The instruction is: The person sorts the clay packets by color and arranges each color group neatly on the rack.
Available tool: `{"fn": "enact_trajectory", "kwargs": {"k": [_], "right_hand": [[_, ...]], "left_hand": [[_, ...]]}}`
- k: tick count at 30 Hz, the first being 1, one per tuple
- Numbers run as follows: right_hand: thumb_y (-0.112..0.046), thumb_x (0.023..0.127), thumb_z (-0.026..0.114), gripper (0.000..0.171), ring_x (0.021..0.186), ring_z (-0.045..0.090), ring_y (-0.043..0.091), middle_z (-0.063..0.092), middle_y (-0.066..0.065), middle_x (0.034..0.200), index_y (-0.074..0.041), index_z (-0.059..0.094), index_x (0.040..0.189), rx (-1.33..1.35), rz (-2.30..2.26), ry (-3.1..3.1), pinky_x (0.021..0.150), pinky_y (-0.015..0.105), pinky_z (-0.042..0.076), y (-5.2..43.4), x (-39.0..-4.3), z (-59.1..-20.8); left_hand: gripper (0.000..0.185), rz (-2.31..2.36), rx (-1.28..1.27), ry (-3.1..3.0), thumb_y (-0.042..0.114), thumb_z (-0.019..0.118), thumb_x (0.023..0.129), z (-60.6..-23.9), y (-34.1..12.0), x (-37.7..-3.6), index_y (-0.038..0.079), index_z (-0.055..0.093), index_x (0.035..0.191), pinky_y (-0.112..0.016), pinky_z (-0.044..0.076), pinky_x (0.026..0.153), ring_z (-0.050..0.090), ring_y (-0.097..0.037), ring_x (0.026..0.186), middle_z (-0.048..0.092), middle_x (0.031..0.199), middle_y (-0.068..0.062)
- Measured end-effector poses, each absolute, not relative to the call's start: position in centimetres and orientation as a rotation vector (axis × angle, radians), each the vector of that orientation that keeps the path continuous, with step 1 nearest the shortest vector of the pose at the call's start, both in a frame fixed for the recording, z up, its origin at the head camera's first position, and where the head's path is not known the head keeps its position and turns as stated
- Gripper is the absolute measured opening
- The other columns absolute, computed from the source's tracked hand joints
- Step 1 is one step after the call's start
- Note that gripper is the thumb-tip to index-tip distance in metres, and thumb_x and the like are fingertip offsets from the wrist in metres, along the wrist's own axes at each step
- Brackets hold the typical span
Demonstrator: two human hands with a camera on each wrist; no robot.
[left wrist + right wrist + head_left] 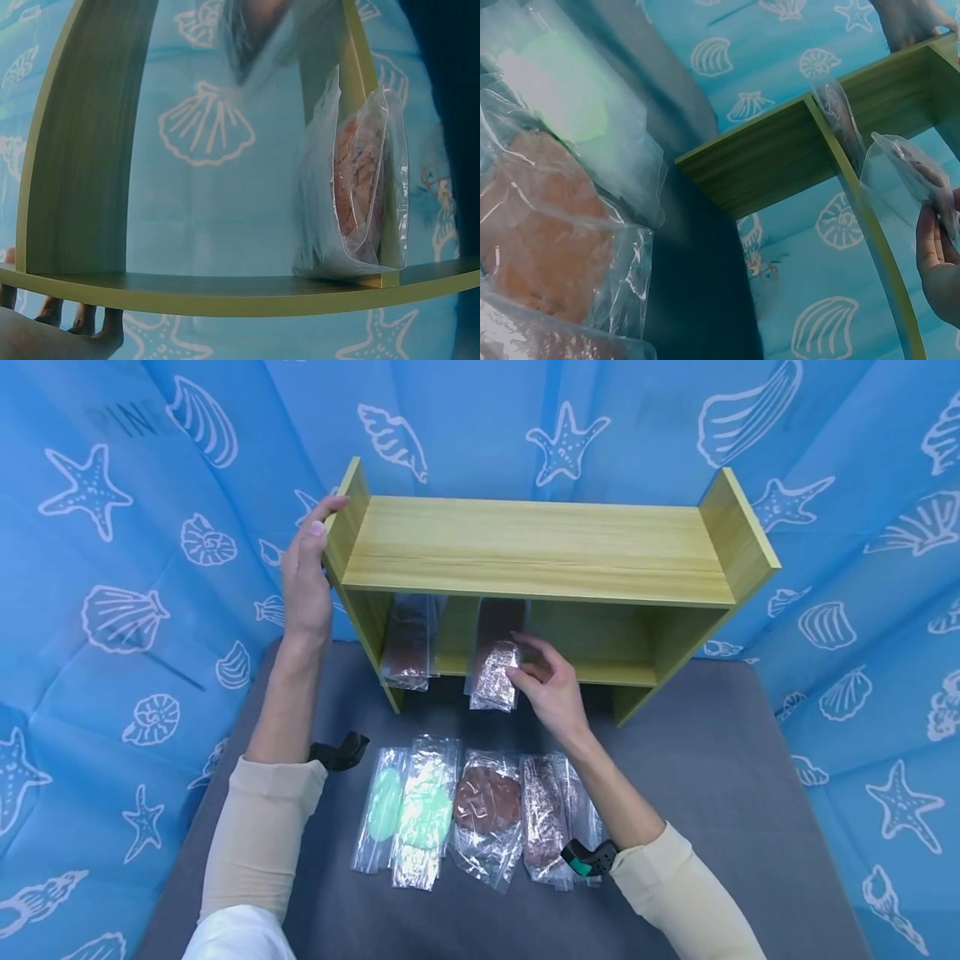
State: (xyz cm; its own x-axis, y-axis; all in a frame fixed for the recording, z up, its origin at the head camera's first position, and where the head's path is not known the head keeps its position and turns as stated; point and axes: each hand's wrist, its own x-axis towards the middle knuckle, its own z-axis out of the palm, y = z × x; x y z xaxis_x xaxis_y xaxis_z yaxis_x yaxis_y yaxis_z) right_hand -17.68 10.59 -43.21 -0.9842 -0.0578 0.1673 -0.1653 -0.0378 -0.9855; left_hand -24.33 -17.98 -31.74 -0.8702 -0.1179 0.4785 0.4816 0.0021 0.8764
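Note:
My left hand [307, 581] grips the left side panel of a wooden shelf [536, 547], its fingertips over the panel's edge in the left wrist view. With thumb and fingers my right hand [553, 689] pinches a clear plastic bag [495, 677] of dark brown stuff at the front of the shelf's lower opening. In the right wrist view that bag [915, 169] hangs tilted from my fingers. Another bag with brown contents [408, 647] stands at the left end of the lower board, against the side panel; the left wrist view shows this bag [360, 180] upright.
On the dark grey table [720, 777] before the shelf lies a row of clear bags. Two hold light green pieces, one bag [425, 810] overlapping the other. Beside them are a bag with a brown round piece [487, 802] and more brownish bags [546, 818]. A blue seashell-print curtain [480, 427] hangs behind.

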Motion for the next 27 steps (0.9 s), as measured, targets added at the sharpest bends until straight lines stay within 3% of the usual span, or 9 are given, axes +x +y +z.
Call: {"fn": "enact_trajectory", "kwargs": {"k": [6,11,18,27], "right_hand": [[0.009,0.086,0.069,0.051,0.092,0.064,0.014,0.054,0.018,0.131,0.004,0.052,0.134,0.249,2.242,-2.126,0.084,0.026,0.054,9.4,-19.0,-43.3],[0.01,0.085,0.07,0.05,0.096,0.063,0.018,0.056,0.019,0.131,0.006,0.054,0.132,0.265,2.221,-2.149,0.082,0.024,0.054,8.7,-19.9,-43.2],[0.004,0.087,0.07,0.048,0.103,0.064,0.027,0.059,0.02,0.129,0.001,0.058,0.133,0.223,2.162,-2.252,0.081,0.025,0.055,8.4,-20.9,-43.2],[-0.006,0.087,0.075,0.046,0.111,0.063,0.029,0.063,0.015,0.125,-0.005,0.061,0.131,0.261,1.96,-2.443,0.086,0.032,0.054,7.6,-22.3,-42.9]], "left_hand": [[0.044,-1.901,-0.339,-1.888,0.03,0.037,0.101,-31.8,-18.5,-24.2,0.014,0.062,0.134,-0.035,0.032,0.108,0.036,-0.014,0.138,0.039,0.155,-0.005],[0.044,-1.9,-0.343,-1.904,0.025,0.036,0.102,-31.0,-18.1,-23.6,0.006,0.061,0.134,-0.032,0.033,0.108,0.037,-0.014,0.138,0.041,0.154,-0.005],[0.046,-1.878,-0.347,-1.926,0.023,0.035,0.101,-29.5,-16.9,-22.3,0.004,0.06,0.134,-0.022,0.026,0.11,0.035,-0.01,0.14,0.043,0.153,-0.005],[0.045,-1.91,-0.362,-1.888,0.023,0.035,0.102,-30.4,-17.6,-23.1,0.004,0.059,0.135,-0.032,0.032,0.109,0.034,-0.011,0.141,0.04,0.154,-0.006]]}}
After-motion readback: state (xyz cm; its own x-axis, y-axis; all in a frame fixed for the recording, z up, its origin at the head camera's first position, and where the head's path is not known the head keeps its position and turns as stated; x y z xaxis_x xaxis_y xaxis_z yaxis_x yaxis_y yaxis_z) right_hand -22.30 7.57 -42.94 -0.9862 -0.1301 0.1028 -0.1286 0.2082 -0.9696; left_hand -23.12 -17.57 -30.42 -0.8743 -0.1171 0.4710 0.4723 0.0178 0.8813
